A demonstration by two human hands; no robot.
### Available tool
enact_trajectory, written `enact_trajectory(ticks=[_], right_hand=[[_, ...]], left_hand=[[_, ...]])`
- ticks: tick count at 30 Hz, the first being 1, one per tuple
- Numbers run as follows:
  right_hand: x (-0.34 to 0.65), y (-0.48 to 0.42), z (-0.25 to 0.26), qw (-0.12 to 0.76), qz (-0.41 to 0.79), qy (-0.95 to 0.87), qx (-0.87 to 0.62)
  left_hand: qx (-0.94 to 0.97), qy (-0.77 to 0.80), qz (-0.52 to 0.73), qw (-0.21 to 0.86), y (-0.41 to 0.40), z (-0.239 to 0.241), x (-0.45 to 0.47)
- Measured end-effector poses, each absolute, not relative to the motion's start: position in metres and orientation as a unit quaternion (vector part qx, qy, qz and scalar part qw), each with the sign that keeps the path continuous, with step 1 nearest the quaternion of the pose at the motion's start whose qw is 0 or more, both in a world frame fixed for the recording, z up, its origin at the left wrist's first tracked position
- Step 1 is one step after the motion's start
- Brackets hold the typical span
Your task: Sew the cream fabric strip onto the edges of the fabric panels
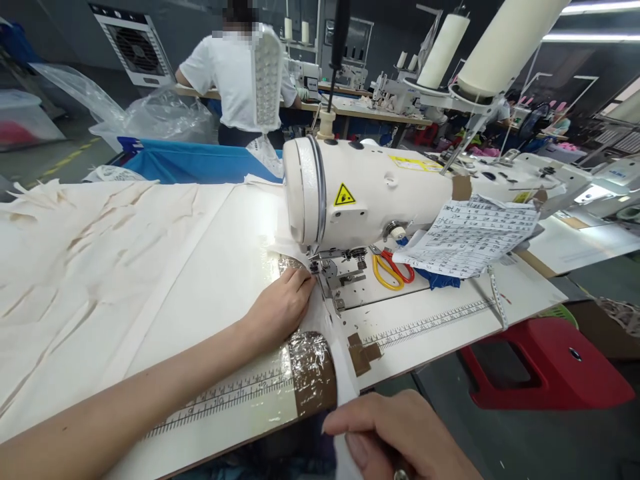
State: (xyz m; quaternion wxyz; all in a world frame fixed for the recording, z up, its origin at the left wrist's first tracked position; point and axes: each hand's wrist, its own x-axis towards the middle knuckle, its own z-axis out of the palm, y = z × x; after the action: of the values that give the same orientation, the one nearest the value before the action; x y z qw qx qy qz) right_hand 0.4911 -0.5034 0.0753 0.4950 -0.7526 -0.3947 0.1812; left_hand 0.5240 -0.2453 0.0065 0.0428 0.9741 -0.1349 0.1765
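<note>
A long white fabric strip (pixel 344 363) runs from the needle area of a white sewing machine (pixel 360 193) toward me and hangs over the table's front edge. My left hand (pixel 283 303) lies close to the presser foot (pixel 316 265), its fingers curled and pressed onto the strip. Lower down, past the edge, my right hand (pixel 400 427) pinches the strip's hanging part between thumb and forefinger. A small metal piece (pixel 401 473) shows at its curled fingers; I cannot make out what it is. Brown tape (pixel 313 373) covers the tabletop beneath the strip.
White fabric pieces (pixel 65 267) spread over the table's left. Yellow- and red-handled scissors (pixel 390 270) and a handwritten sheet (pixel 470 233) lie by the machine. A red stool (pixel 550 373) stands at right. Beyond a blue cloth bin (pixel 195 160), a person in white (pixel 227 80) sits.
</note>
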Motion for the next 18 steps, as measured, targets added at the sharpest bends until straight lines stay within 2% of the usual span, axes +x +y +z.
enact_trajectory(ticks=[5, 8, 11, 16, 18], right_hand=[[0.483, -0.465, 0.088, 0.591, 0.207, -0.408, -0.664], [0.477, -0.458, 0.077, 0.598, 0.198, -0.414, -0.657], [0.479, -0.469, 0.060, 0.539, 0.151, -0.431, -0.708], [0.492, -0.495, 0.050, 0.371, 0.139, -0.432, -0.810], [0.498, -0.495, 0.052, 0.373, 0.133, -0.435, -0.808]], left_hand=[[0.980, -0.134, 0.147, -0.029, -0.244, 0.017, 0.539], [0.978, -0.126, 0.167, -0.029, -0.239, 0.017, 0.544], [0.974, -0.112, 0.197, 0.021, -0.230, 0.009, 0.547], [0.947, -0.121, 0.208, 0.213, -0.217, 0.004, 0.548], [0.939, -0.129, 0.198, 0.250, -0.215, 0.006, 0.548]])
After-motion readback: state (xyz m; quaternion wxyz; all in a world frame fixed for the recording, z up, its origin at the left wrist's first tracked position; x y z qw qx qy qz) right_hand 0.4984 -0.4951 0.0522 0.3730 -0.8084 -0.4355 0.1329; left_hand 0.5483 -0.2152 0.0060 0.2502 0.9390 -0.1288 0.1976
